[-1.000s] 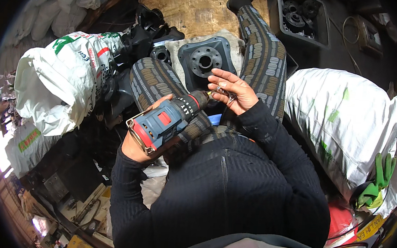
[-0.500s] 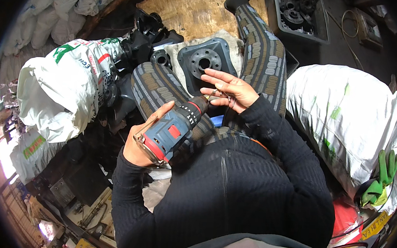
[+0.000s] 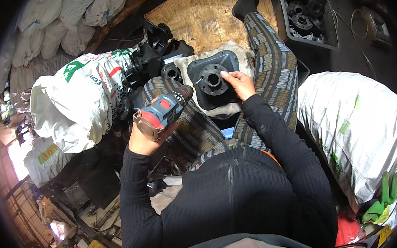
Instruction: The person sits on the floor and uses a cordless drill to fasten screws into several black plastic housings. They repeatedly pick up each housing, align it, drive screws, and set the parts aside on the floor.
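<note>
My left hand (image 3: 146, 138) is wrapped round the handle of a blue-grey and red cordless drill (image 3: 168, 106). The thin bit in its chuck reaches to the left rim of a round dark metal flanged hub (image 3: 208, 89), at one of the small holes around its raised centre. Whether the tip is inside the hole I cannot tell. With its thumb on the hub's upper right rim, my right hand (image 3: 241, 84) grips the part; its other fingers are partly hidden. A squarish dark plate (image 3: 228, 60) with rounded corners lies under the hub, on a pale cloth (image 3: 227, 111) between my legs.
Several black metal parts (image 3: 159, 52) are heaped at the left, beside a white sack (image 3: 66, 110). A grey bin (image 3: 338, 40) of similar parts stands far right. Another white sack (image 3: 355, 121) is at the right, with a green glove (image 3: 387, 195) on it. Wood board (image 3: 201, 13) lies ahead.
The drill has swung forward so its bit points down at the hub's rim. My right hand has left the chuck and taken hold of the hub. The whole view has shifted slightly.
</note>
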`<move>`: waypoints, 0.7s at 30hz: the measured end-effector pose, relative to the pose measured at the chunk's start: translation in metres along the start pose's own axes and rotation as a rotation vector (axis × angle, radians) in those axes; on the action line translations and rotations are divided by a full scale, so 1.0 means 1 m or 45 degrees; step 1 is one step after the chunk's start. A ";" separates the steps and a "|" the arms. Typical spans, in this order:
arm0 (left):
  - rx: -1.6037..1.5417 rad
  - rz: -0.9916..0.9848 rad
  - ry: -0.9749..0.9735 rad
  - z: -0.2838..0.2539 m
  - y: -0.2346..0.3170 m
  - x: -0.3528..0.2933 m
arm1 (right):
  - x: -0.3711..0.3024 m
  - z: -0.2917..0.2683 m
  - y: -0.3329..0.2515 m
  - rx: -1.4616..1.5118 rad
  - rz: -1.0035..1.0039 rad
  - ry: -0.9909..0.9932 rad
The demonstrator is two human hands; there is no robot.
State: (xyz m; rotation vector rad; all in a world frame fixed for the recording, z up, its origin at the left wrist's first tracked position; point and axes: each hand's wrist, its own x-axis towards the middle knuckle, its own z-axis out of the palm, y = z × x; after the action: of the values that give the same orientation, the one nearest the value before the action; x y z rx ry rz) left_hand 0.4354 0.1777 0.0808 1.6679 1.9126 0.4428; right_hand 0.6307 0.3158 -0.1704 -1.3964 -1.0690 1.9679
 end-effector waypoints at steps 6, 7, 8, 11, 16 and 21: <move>-0.047 -0.172 -0.066 0.012 -0.014 0.017 | -0.001 -0.002 -0.008 0.027 0.037 -0.252; -0.051 -0.192 -0.074 0.012 -0.015 0.018 | -0.007 0.001 -0.016 0.069 0.000 -0.280; -0.020 -0.106 -0.082 0.010 -0.015 0.019 | -0.014 0.004 -0.023 0.107 -0.053 -0.282; 0.057 0.064 -0.121 0.001 -0.012 0.029 | -0.030 0.005 -0.045 0.065 -0.161 -0.297; 0.059 -0.190 -0.206 -0.012 -0.002 0.036 | -0.034 0.013 -0.050 0.287 -0.082 -0.243; -0.085 -0.221 -0.144 0.002 -0.014 0.043 | -0.024 0.012 -0.037 0.271 -0.071 -0.206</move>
State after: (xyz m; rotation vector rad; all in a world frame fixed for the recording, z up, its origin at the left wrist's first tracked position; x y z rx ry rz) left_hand 0.4227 0.2169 0.0632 1.4394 1.9176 0.3324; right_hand 0.6261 0.3143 -0.1246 -1.1003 -0.9241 2.1126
